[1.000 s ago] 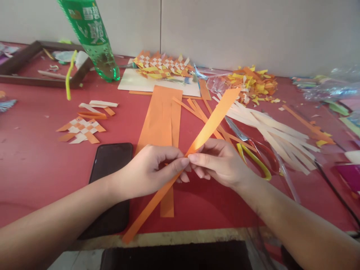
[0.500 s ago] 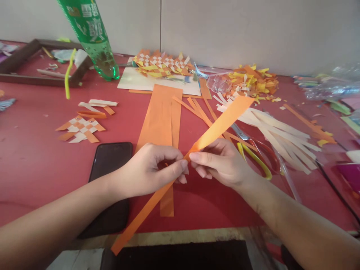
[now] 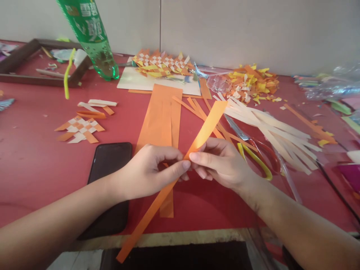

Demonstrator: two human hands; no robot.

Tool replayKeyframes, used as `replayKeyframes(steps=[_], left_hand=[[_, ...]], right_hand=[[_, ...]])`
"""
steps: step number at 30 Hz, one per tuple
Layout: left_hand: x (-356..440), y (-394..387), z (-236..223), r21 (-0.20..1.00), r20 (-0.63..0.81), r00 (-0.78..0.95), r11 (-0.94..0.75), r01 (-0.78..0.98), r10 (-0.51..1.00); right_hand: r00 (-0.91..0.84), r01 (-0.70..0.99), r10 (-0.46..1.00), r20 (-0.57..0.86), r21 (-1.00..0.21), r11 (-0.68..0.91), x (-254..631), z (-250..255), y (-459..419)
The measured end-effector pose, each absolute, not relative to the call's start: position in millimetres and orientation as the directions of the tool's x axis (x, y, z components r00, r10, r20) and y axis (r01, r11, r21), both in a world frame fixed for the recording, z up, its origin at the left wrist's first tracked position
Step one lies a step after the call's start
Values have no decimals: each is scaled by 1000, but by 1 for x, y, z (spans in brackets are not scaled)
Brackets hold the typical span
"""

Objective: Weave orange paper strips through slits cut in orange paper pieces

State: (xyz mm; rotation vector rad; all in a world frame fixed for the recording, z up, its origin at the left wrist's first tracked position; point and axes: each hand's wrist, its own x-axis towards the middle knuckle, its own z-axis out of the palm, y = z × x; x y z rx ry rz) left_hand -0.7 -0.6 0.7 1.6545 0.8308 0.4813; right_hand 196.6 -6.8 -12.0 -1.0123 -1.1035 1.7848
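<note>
Between both hands runs a long orange paper strip (image 3: 210, 123), slanting from upper right to lower left past the table's front edge. My left hand (image 3: 161, 167) pinches it near its middle with thumb and fingers. Right beside that, my right hand (image 3: 218, 161) grips the same strip, thumb on top. The part above the fingers looks wider than the lower tail. Beneath the hands, wide orange paper sheets (image 3: 161, 112) lie on the red table. Scissors (image 3: 260, 153) with red and yellow handles rest to the right of my right hand.
A black phone (image 3: 112, 161) lies under my left forearm. A woven paper fish (image 3: 81, 129) sits at left, a green bottle (image 3: 98, 48) behind it. Cream paper strips (image 3: 278, 131) spread at right. Orange and yellow scraps (image 3: 253, 82) and more woven pieces (image 3: 163, 62) are at the back.
The strip's upper end has swung left and looks narrower; its lower end has shifted slightly right and down. Both hands stay almost in place, still pinching it.
</note>
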Motion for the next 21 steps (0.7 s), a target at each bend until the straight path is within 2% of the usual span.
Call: replayKeyframes(steps=[8,15,21], left_hand=[[-1,-1,-1,962,-100,688,-106,251,719],[-1,-1,2,947,-145,670,-94,307,728],[-2,0,1,957,-109,669,-105,270,735]], right_hand=[[-348,-199,904,-248,-923,-330,196,-13,-8],[-336,-203,908,-250,-922,-329,196,-16,-8],[-344,-225,907,-242,-917,-330,195,-13,-9]])
